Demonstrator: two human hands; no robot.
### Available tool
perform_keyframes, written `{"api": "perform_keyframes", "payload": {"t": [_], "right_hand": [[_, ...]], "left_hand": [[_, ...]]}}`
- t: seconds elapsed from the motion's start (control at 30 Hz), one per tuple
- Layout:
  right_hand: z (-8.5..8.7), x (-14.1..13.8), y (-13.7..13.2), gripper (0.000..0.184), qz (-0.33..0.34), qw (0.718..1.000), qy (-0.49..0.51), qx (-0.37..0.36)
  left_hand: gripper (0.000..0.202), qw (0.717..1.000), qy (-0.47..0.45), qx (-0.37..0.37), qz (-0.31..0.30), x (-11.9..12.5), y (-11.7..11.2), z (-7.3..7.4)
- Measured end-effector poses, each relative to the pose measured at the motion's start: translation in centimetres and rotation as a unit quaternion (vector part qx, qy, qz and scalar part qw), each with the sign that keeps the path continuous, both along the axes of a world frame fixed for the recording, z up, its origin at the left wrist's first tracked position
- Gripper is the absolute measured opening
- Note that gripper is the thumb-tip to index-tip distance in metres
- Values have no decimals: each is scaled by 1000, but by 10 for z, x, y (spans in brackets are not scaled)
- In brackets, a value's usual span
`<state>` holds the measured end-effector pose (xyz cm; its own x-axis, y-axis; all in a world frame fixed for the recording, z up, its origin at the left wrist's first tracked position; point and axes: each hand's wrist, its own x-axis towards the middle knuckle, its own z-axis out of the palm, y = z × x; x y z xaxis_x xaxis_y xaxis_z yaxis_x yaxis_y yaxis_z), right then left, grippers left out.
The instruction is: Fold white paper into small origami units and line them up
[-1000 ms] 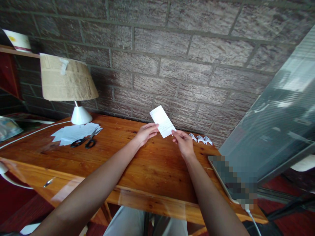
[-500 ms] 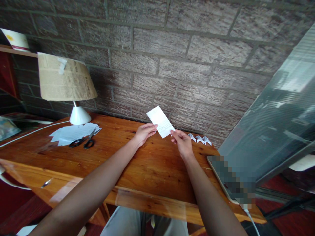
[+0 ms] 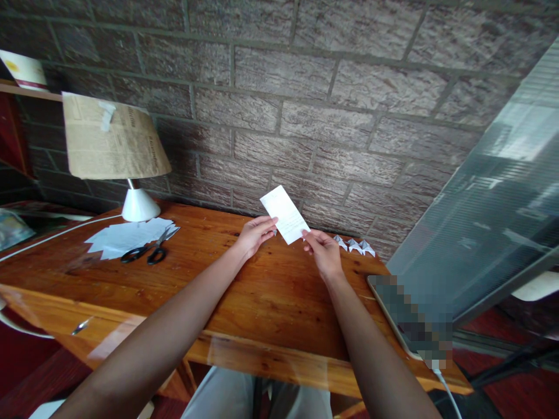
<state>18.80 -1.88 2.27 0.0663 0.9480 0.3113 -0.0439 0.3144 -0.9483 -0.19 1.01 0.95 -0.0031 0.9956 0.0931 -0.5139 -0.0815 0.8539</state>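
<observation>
Above the wooden desk [image 3: 271, 302] I hold a small white slip of paper [image 3: 285, 213] upright between both hands. My left hand [image 3: 254, 234] pinches its lower left edge. The lower right corner is pinched by my right hand [image 3: 323, 253]. The slip is tilted, its top leaning to the left, and it stands clear of the desk top.
Black scissors [image 3: 146, 253] lie on a pile of white paper sheets [image 3: 126, 237] at the left, beside a lamp [image 3: 117, 157] with a newspaper shade. Small folded white paper pieces [image 3: 356, 245] sit by the brick wall. A blurred tablet [image 3: 410, 320] with a cable lies at the right edge.
The slip and both hands have stayed almost where they were; the view has shifted slightly, nothing was let go or picked up.
</observation>
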Motion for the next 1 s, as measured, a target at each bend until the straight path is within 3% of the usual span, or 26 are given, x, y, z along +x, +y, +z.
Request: {"api": "perform_keyframes", "payload": {"t": [0.33, 0.6, 1.0], "right_hand": [[-1, 1, 0, 35, 11, 1000, 0, -2], [-2, -3, -2, 35, 26, 1000, -16, 0], [-5, -3, 0, 32, 37, 999, -17, -4]], "left_hand": [[37, 1000, -13, -9, -3, -1, -1, 3], [35, 998, -49, -19, 44, -1, 2, 1], [32, 994, -87, -15, 58, -6, 2, 5]]}}
